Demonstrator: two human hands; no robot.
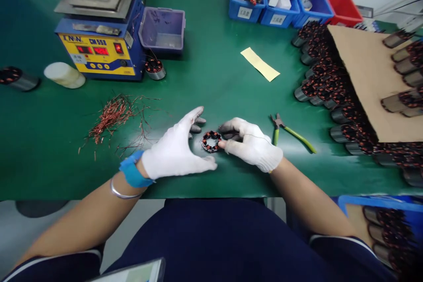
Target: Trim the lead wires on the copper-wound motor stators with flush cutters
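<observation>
A ring-shaped stator with copper windings stands on the green mat in front of me. My left hand, in a white glove with grey fingertips, is spread to the left of it, thumb and fingers apart and holding nothing. From the right, my gloved right hand has its thumb and fingers closed at the stator's right edge, and a thin wire runs over the glove. Green-handled cutters lie open just right of my right hand. Left of my left hand is a pile of copper wire clippings.
A blue-and-yellow solder pot unit stands at the back left beside a purple bin. A yellow paper strip lies behind the hands. Many stators and a cardboard sheet fill the right. Blue tool boxes line the back.
</observation>
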